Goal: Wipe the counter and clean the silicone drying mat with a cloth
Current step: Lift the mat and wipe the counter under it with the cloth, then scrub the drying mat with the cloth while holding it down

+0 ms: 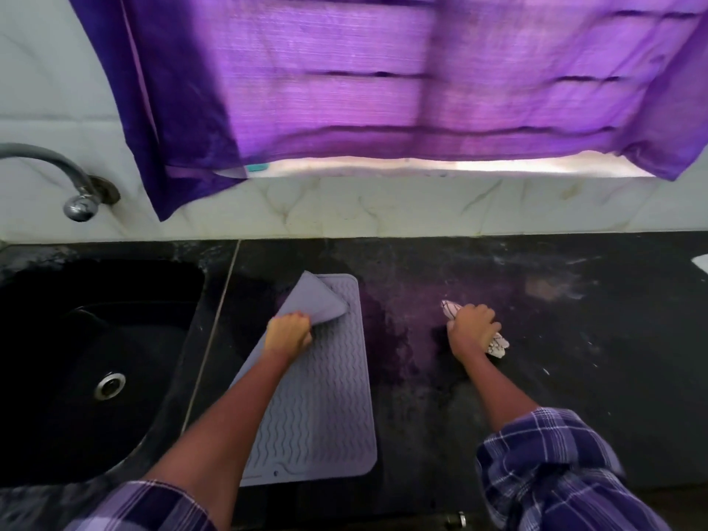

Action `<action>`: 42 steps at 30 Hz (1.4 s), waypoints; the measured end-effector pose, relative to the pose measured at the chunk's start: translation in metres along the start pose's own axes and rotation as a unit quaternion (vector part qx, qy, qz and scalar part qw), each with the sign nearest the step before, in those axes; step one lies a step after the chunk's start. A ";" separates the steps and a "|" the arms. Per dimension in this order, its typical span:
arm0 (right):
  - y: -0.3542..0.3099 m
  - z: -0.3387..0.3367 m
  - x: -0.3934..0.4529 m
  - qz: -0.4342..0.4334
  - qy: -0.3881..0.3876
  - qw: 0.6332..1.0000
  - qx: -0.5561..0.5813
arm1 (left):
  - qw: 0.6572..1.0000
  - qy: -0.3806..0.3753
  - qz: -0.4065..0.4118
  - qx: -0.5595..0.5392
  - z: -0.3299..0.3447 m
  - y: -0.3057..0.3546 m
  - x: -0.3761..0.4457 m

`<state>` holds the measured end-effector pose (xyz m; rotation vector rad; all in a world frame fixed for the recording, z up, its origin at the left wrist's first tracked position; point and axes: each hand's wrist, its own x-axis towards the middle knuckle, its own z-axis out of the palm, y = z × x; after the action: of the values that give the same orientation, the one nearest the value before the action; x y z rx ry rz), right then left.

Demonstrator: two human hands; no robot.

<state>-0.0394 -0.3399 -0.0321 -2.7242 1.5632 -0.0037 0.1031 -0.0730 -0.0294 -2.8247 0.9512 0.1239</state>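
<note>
The silicone drying mat [322,396] lies on the black counter [574,377] just right of the sink [95,358]. The left hand [290,333] pinches its far-left corner, folded over, so it looks soft, floppy and light, best held by an edge. The right hand [472,326] clenches the bunched cloth [497,343] against the counter. No writing shows.
</note>
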 end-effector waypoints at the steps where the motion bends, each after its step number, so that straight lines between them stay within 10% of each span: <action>1: -0.008 -0.006 0.003 -0.014 0.018 0.999 0.023 | 0.999 0.013 -0.023 -0.018 -0.007 -0.012 0.003; 10: -0.134 -0.043 -0.013 -0.172 0.013 0.950 0.261 | 0.987 0.009 -0.156 -0.026 -0.019 -0.128 0.006; 25: -0.369 -0.013 -0.086 -0.361 -0.027 0.931 0.044 | 0.992 -0.034 0.048 -0.111 0.022 -0.225 0.069; 42: -0.374 0.038 -0.112 -0.383 -0.048 0.922 -0.037 | 0.996 -0.068 0.053 -0.012 0.044 -0.230 0.106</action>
<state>0.2266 -0.0546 -0.0700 -3.1264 0.3981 0.1862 0.3253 0.0526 -0.0578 -2.7449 1.0741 0.3379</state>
